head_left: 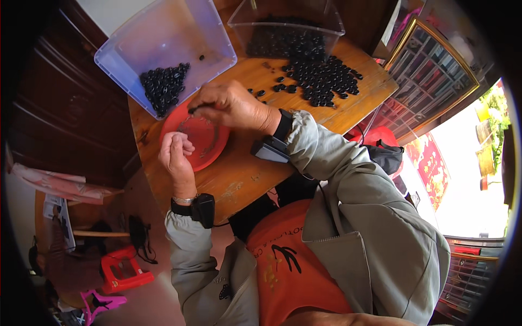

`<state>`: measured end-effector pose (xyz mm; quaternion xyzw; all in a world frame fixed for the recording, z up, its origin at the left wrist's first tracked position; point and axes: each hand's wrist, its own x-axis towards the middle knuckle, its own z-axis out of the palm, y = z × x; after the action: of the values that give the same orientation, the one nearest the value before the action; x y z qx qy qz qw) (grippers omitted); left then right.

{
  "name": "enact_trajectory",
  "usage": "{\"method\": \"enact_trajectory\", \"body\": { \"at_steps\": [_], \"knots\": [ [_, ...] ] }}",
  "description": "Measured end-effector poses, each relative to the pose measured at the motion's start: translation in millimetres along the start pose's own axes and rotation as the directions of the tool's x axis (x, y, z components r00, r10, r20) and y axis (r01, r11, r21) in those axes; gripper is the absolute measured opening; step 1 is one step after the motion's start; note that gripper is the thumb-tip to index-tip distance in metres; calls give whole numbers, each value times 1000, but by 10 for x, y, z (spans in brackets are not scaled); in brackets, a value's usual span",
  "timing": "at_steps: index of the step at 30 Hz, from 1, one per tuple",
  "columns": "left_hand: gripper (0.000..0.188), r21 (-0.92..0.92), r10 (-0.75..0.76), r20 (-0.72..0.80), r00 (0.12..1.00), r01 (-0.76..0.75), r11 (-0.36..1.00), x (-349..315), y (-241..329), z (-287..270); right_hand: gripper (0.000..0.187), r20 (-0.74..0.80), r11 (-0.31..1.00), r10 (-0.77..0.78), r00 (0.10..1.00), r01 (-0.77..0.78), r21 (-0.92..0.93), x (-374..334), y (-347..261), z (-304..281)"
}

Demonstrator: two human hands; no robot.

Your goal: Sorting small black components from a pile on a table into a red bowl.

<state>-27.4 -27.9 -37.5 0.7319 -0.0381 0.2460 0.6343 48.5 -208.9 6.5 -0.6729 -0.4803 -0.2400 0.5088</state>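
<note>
Above a red plate point(209, 149) on the wooden table, my right hand point(231, 106) pinches a small black piece point(191, 111) between thumb and fingers. Over the plate's left edge is my left hand point(176, 157), its fingers curled together; what they hold, if anything, is hidden. Behind the plate a translucent bin point(122, 57) is tipped toward me, with a heap of glossy black round pieces point(162, 87) in its near corner. More loose black pieces point(326, 79) lie spread on the table to the right, in front of a clear bin point(331, 27) that holds many of the same.
The wooden table point(244, 185) reaches to my body, its right corner near a gold-framed glass panel point(435, 81). On the floor at the left stands a red plastic stool point(128, 277). A black bag point(383, 157) rests on something red at the right.
</note>
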Motion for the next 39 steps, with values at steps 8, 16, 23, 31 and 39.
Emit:
{"method": "enact_trajectory", "body": {
  "at_steps": [8, 16, 23, 31, 39],
  "knots": [
    [21, -60, 12, 21, 1000, -10, 998, -1, 60, -16, 22, -182, 681, -126, 975, -49, -730, 857, 92, -1371],
    [20, -53, 18, 52, 998, -15, 998, 26, 78, 27, 16, 112, 593, 182, 977, -18, -805, 611, 803, -1694],
    [21, 1, 65, 77, 995, -65, 998, 0, 61, 19, 22, 456, 744, 519, 723, -120, -658, 119, 761, -1005],
    [19, -17, 63, 72, 995, -62, 998, 9, 76, 20, 17, 443, 743, 578, 685, -218, -633, 41, 827, -667],
    [20, -20, 77, 55, 996, -76, 997, 26, 34, -9, 20, 375, 581, 702, 605, -183, -793, 38, 829, -386]
  ]
}}
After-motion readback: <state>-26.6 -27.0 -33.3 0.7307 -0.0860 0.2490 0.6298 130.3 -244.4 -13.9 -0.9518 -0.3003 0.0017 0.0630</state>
